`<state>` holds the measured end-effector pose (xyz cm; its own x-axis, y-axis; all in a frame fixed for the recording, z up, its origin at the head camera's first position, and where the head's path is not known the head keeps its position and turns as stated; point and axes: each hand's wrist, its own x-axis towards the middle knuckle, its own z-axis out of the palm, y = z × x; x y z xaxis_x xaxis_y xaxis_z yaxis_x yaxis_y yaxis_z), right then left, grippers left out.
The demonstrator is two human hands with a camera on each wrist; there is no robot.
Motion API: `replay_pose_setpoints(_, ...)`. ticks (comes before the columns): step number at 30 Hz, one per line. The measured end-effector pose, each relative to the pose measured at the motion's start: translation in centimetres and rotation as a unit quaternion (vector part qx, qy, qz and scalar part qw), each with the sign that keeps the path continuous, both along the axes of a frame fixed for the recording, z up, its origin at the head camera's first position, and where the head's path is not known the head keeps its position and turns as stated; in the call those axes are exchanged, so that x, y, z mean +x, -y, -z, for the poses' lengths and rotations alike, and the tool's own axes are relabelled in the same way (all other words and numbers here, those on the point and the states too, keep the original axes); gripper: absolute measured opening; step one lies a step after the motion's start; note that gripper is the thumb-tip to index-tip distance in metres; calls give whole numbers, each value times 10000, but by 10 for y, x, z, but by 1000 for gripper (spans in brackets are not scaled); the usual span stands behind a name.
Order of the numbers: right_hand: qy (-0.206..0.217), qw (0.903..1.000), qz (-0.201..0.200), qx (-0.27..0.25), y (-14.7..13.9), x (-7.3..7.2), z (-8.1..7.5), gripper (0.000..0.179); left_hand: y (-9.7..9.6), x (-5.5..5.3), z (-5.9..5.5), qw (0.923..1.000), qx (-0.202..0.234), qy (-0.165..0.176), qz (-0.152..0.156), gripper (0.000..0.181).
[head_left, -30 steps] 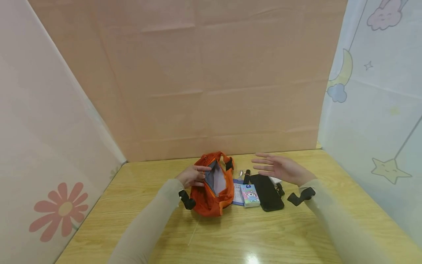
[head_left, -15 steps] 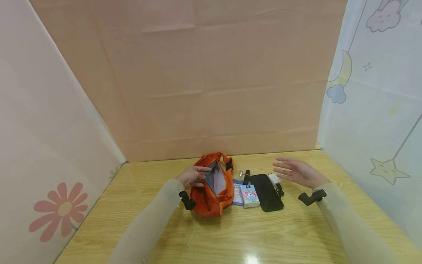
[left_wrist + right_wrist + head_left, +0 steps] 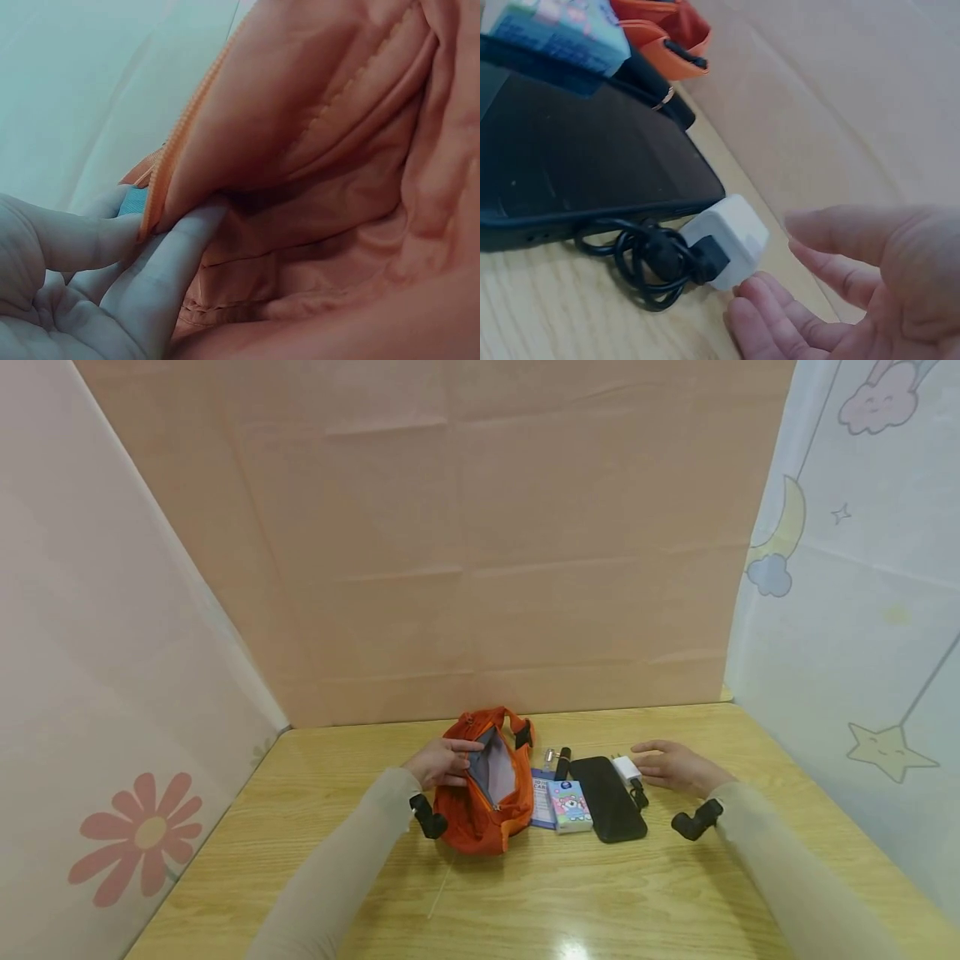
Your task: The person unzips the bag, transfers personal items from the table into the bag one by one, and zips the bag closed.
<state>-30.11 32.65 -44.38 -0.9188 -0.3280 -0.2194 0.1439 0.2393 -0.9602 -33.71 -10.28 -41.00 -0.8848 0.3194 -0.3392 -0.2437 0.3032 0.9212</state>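
An orange waist bag [image 3: 480, 831] lies unzipped on the table, its grey lining showing. My left hand [image 3: 438, 762] pinches the zipper edge [image 3: 180, 142] of its mouth between thumb and fingers and holds it apart. To the right, my right hand [image 3: 678, 768] is beside a white charger plug [image 3: 626, 768], fingers extended and holding nothing. In the right wrist view the fingertips are close to the charger's corner; whether they touch it I cannot tell. A coiled black cable [image 3: 641, 262] is plugged into the charger. Left of both lies a black phone [image 3: 606, 802].
Between bag and phone lie a printed tissue pack [image 3: 572, 814], a blue-edged ID card [image 3: 542, 802] and a black lipstick-like tube [image 3: 562, 763]. A small clear object [image 3: 548, 757] is beside the tube. Fabric walls [image 3: 487, 568] enclose the wooden table [image 3: 525, 902].
My right hand has moved right from over the phone and charger, then lowered beside the charger, which is now uncovered. My left hand still holds the bag's edge.
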Motion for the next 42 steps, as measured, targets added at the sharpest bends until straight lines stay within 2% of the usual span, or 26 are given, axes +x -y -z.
replay_pose_setpoints(6, -266, 9967, -176, 743, 9, 2, -3, 62, 0, 0, 0, 10000, -27, -6, 21, 46)
replay_pose_setpoints(14, -407, 9906, -116, 1304, 17, 2, -2, 64, 0, 0, 2, 10000, -27, -27, 68, 47)
replay_pose_setpoints(27, -560, 9880, 162, 1429, 24, 1, -1, 46, -1, 2, 0, 9999, -89, -98, 34, 45)
replay_pose_setpoints(38, -675, 9812, 506, 1737, 27, 5, -5, 54, -2, 2, -1, 9999, -143, -77, -21, 45)
replay_pose_setpoints(42, -709, 9831, 594, 1580, 26, 5, -5, 57, -2, 2, -1, 9999, -134, -70, 3, 46)
